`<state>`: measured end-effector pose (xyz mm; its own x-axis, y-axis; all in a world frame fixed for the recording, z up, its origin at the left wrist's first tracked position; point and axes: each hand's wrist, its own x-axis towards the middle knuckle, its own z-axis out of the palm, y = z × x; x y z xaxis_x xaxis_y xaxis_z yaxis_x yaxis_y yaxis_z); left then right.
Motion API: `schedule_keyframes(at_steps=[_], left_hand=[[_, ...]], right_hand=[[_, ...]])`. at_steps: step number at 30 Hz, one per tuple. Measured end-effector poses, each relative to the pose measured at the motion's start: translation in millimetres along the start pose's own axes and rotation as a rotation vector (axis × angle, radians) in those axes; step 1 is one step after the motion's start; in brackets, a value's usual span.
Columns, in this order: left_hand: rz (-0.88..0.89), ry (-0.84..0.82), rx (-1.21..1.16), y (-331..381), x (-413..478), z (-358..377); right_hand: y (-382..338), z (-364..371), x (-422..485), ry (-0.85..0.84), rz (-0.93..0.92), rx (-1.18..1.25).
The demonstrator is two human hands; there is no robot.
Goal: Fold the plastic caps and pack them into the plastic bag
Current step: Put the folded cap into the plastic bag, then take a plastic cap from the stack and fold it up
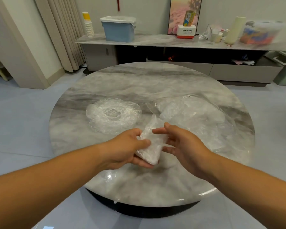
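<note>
A folded clear plastic cap (153,142) is held above the near middle of the round marble table (139,80). My left hand (127,149) grips its lower end, thumb on top and fingers beneath. My right hand (180,141) sits just to the cap's right with straight fingers touching its side. A stack of unfolded round caps (113,114) lies on the table's left part. On the right lies a clear plastic bag (195,114) with folded caps inside, its mouth facing left.
Behind the table runs a low sideboard (155,42) carrying a blue lidded bin (118,28), stacked paper cups (88,24), a white and red box (186,31) and clutter. A curtain (63,30) hangs at the back left.
</note>
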<state>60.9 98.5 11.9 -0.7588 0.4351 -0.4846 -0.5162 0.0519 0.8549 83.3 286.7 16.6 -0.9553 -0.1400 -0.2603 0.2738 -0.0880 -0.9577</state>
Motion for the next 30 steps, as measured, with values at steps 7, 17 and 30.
schedule_keyframes(at_steps=[7,17,30], left_hand=[[-0.081,-0.002,-0.048,-2.8,-7.3,9.4],[-0.194,-0.178,-0.477,13.2,-9.1,-5.2],[0.024,0.028,-0.331,25.7,0.5,22.1]], right_hand=[[0.3,-0.6,-7.0,-0.014,-0.300,-0.253],[17.2,-10.9,-15.0,-0.193,-0.612,-0.970],[-3.2,-23.6,-41.4,0.050,-0.333,-0.559]])
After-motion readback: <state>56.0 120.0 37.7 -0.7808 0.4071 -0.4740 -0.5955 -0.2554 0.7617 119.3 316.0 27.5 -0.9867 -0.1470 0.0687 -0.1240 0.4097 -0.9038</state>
